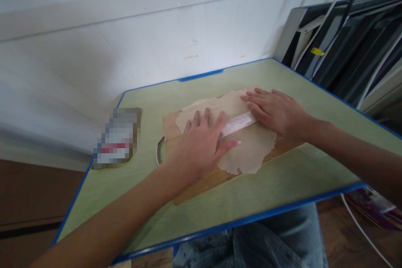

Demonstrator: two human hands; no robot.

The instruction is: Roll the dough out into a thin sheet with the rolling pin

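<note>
Blue jeans (285, 234) come first, under the near edge of the green table (266, 188), so the person is likely sitting close to reach well. Past them, both hands lie palm down with fingers out, not in fists. The left hand (202, 144) covers one end of a pale bar (238, 124), maybe a rolling pin, and the right hand (278, 111) covers the other. One hand at each end probably helps push it evenly. I can't tell if the palms hold it tight. Thin dough (248, 155) spreads under and around the hands. Below it, the wooden board (289, 144) likely keeps it off the table. Its metal handle (158, 150) pokes out left of the left hand. Farther left, well apart from both hands, sits a blurry thing (117, 138), perhaps put there to be out of the way.
</note>
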